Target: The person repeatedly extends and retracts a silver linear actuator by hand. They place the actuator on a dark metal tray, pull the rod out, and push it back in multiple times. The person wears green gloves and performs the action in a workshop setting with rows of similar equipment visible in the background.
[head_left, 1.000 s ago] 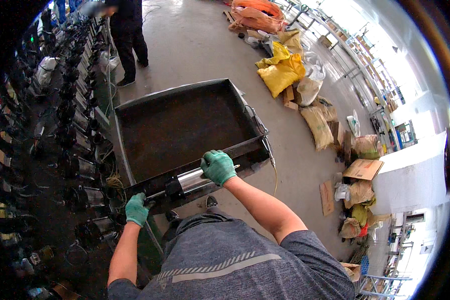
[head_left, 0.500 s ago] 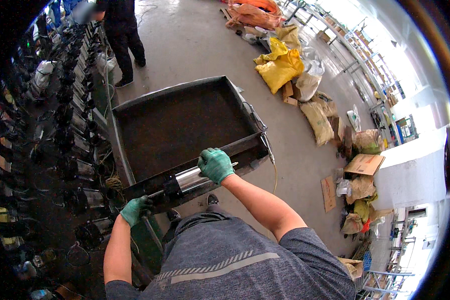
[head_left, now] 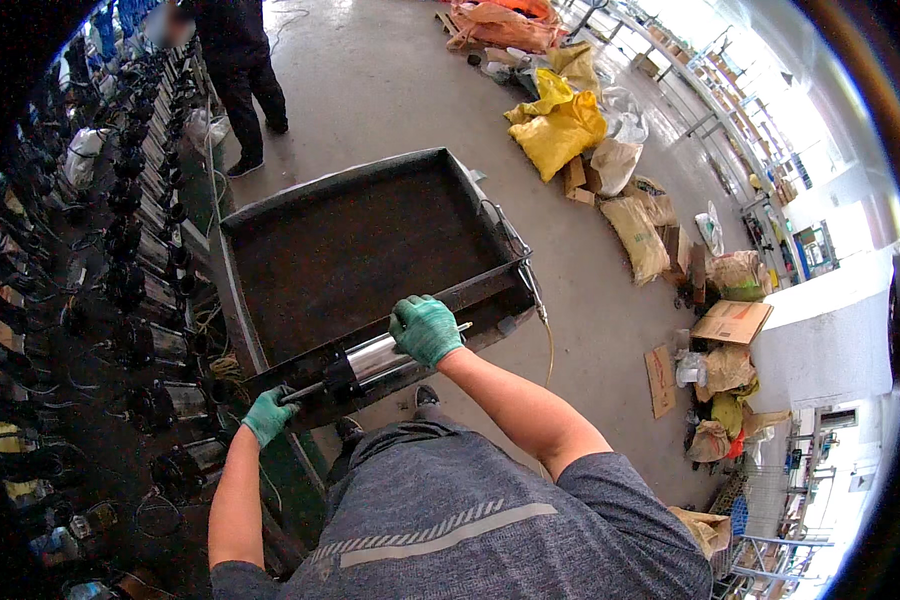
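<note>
A silver metal cylinder with a black end (head_left: 370, 360), which looks like a motor body, lies slantwise on the near ledge of a dark metal tray (head_left: 232, 290). My right hand (head_left: 425, 330), in a green glove, is wrapped over the cylinder's right part, where a short pale shaft end pokes out beyond the fingers. From the black end a thin dark rod (head_left: 308, 391) runs left to my left hand (head_left: 268, 416). That hand, gloved in green too, is closed around the rod's outer end; whether it is a tool or a cable I cannot tell.
Rows of similar silver-and-black motor bodies (head_left: 185, 400) with cables stand along the left. A hose (head_left: 550, 350) hangs at the tray's right corner. Yellow sacks (head_left: 560, 135), cartons (head_left: 732, 322) and bags line the right. Another person (head_left: 240, 80) stands at the far left.
My left hand has shifted slightly up, its fingers now more visible around the rod. The right hand keeps its hold on the cylinder, and the view has tilted a little.
</note>
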`<act>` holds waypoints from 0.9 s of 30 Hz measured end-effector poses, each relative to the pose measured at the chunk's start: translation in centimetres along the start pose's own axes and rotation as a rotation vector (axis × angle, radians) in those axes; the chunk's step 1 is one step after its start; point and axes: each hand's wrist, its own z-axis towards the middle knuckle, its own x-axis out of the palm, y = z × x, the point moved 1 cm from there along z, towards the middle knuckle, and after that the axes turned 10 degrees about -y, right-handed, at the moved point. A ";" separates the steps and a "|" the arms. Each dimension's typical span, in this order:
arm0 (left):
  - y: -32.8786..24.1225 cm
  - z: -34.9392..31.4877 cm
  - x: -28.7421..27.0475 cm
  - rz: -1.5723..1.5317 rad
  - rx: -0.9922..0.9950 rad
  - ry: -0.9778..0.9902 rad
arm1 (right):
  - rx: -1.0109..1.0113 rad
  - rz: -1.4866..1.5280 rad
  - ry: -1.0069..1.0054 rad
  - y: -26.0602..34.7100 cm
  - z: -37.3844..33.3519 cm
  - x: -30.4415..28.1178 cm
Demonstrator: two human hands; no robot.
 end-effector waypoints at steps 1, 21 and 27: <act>0.4 0.3 0.0 -0.096 -0.081 0.020 | -0.003 0.001 -0.003 0.1 0.0 0.0; 3.4 -3.7 2.3 0.054 0.445 -0.665 | 0.584 0.120 -0.367 -15.3 -4.7 -5.4; 3.0 -6.9 4.1 0.100 0.272 -0.813 | 1.076 -0.108 -0.101 -30.6 -14.7 -6.3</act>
